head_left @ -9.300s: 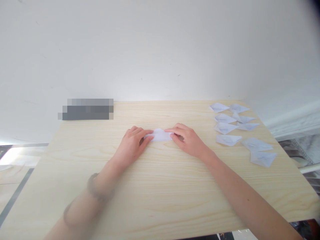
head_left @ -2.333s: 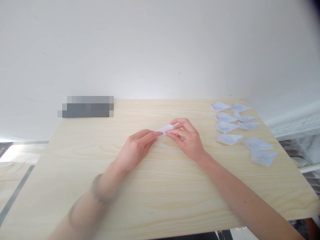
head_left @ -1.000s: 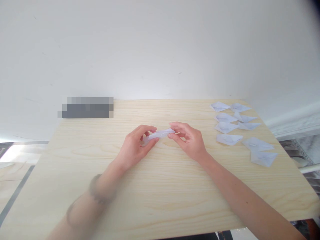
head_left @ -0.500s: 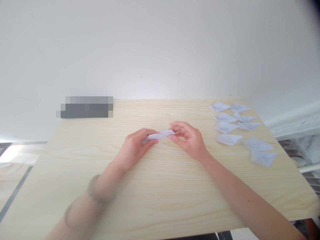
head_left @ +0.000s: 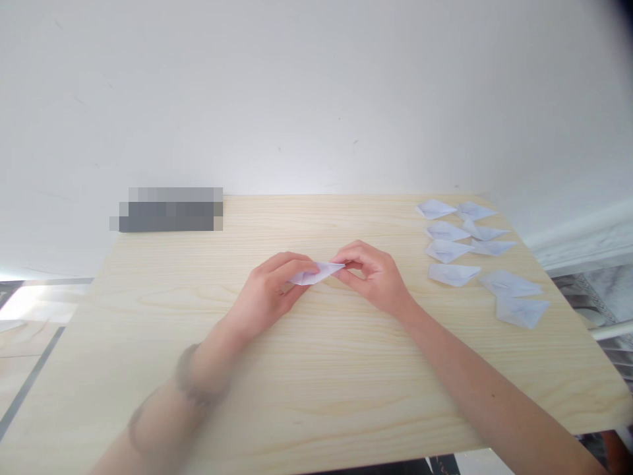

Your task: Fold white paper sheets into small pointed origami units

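A small folded piece of white paper point(head_left: 316, 272) is held between both hands, low over the middle of the light wooden table point(head_left: 316, 369). My left hand point(head_left: 270, 290) pinches its left end with fingers closed on it. My right hand point(head_left: 370, 274) pinches the right tip between thumb and fingers. The paper looks like a flattened pointed shape; part of it is hidden under my left fingers.
Several finished folded white paper shapes point(head_left: 452, 252) lie in a cluster on the table's right side, reaching toward the right edge point(head_left: 521, 310). A blurred dark grey block point(head_left: 171, 214) sits at the back left. A white wall rises behind the table.
The paper lay flat under both hands at first. It was then lifted, turned and reshaped between the fingertips; in the last half second it has come slightly lower with my left fingers over it.
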